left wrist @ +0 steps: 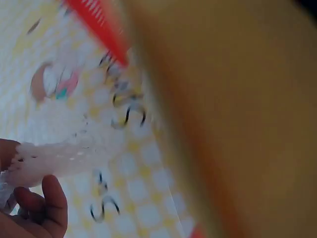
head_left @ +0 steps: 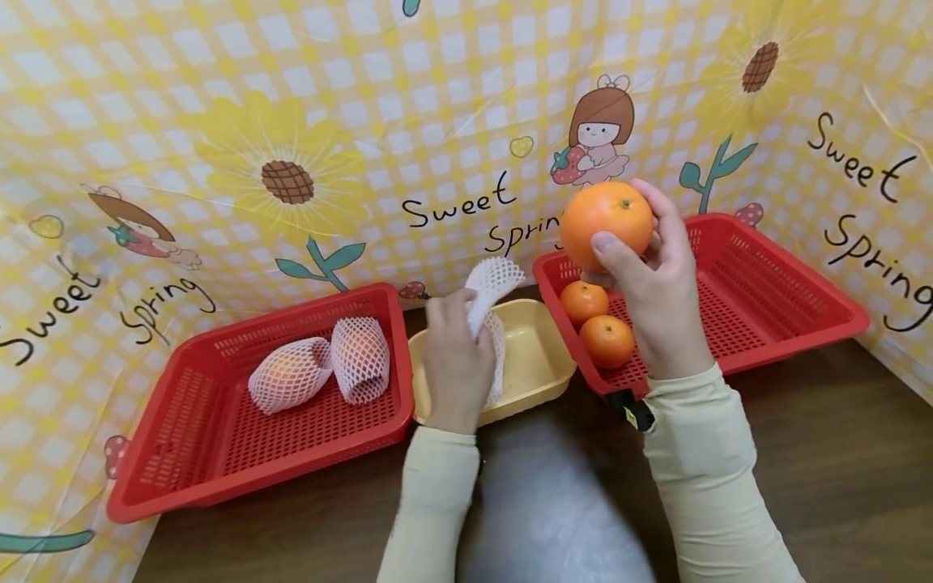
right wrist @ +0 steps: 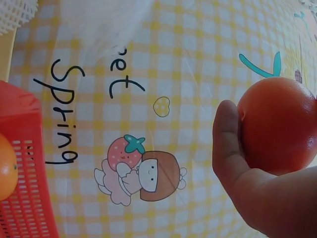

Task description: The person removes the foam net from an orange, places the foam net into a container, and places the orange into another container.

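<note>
Red basket with slotted plastic sides on my left (head_left: 306, 436): two oranges in it, (head_left: 289, 375) (head_left: 360, 360) each wrapped in white foam netting. Middle one's a shallow pale-yellow plastic tray (head_left: 535, 348) with some white foam netting (head_left: 498, 364) in it, partly hidden. Second red slotted plastic basket (head_left: 758, 320) on my right has two bare oranges (head_left: 584, 301) (head_left: 607, 342) bunched at its left end.

My hands: left (head_left: 457, 364) is pinching a white foam mesh sleeve (head_left: 499, 278) above the tray, right (head_left: 659, 295) is gripping a big, round, shiny orange (head_left: 607, 223) up above the right basket's left end. My left hand blocks part of the tray, and the right covers a bit of that basket.

Everything sits on a dark brown wood-look tabletop (head_left: 802, 453), with a yellow-and-white checked sunflower cloth (head_left: 445, 105) behind. Some small black thing (head_left: 631, 410) is by the right basket's near corner, can't tell what.
</note>
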A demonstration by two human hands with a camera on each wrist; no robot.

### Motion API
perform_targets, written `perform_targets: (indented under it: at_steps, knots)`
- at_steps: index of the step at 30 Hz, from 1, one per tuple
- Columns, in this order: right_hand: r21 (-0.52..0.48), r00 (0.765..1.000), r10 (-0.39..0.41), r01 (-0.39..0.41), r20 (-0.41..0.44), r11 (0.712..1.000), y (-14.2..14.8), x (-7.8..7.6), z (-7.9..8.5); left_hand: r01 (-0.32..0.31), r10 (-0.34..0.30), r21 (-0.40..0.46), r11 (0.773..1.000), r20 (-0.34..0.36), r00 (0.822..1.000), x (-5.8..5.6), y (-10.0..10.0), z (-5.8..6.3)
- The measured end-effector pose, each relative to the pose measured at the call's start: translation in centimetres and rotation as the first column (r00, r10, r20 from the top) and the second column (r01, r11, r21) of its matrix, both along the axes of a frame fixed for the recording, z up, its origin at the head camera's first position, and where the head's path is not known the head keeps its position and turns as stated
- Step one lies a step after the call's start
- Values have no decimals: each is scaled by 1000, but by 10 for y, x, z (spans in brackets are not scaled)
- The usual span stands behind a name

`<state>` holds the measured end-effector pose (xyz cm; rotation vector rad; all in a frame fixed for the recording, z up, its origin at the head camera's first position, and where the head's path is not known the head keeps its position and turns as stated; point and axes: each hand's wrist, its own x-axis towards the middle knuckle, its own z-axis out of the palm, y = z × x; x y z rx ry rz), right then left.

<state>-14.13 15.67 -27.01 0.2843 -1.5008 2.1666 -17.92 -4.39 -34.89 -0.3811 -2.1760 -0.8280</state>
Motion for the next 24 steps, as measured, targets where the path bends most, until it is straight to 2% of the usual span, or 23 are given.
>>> perform_targets:
  at_steps: [4,6,7,8,9,10,11,13,14,15,16,17,19,21,23,24]
  knots:
    - [9,1000,-17,17,-15,1000,1,1,2,-38,43,-183,982,23,999,-4,26,-17]
    - [17,999,-30,30,-13,999,2,1,2,-42,75,-291,956,104,992,-7,37,-27]
    - [20,999,-35,35,-10,999,3,1,2,-13,75,-339,941,171,982,-8,41,-32]
    - [26,999,-42,42,-5,999,4,1,1,43,62,-376,926,263,963,-9,44,-37]
    - [36,999,-52,51,1,998,5,1,1,119,37,-385,915,374,927,-9,47,-41]
    - [46,998,-61,61,7,997,7,1,0,199,7,-373,906,484,875,-9,48,-44]
    - [58,998,-69,69,9,996,10,1,0,273,-30,-328,904,589,808,-9,48,-46]
    - [89,996,-88,86,14,992,15,1,-1,367,-106,-203,908,735,670,-10,45,-47]
    - [120,994,-110,107,20,987,19,1,-2,384,-137,-145,912,774,618,-11,44,-47]
    - [151,991,-134,129,27,980,23,1,-2,389,-166,-101,916,786,596,-12,42,-45]
    - [183,987,-158,149,37,972,26,0,-3,386,-190,-72,920,780,596,-12,41,-44]
    - [219,981,-186,172,49,961,30,0,-4,377,-207,-52,925,762,614,-12,41,-41]
    - [313,959,-270,232,87,921,39,-1,-7,348,-230,-27,937,703,673,-10,44,-35]
    - [414,927,-350,269,131,869,46,-2,-9,325,-255,5,946,634,731,-5,49,-27]
    - [517,891,-420,282,171,808,54,-3,-11,326,-289,41,945,577,764,1,55,-21]
    - [569,873,-451,277,188,774,57,-2,-11,336,-304,48,941,557,773,4,58,-18]
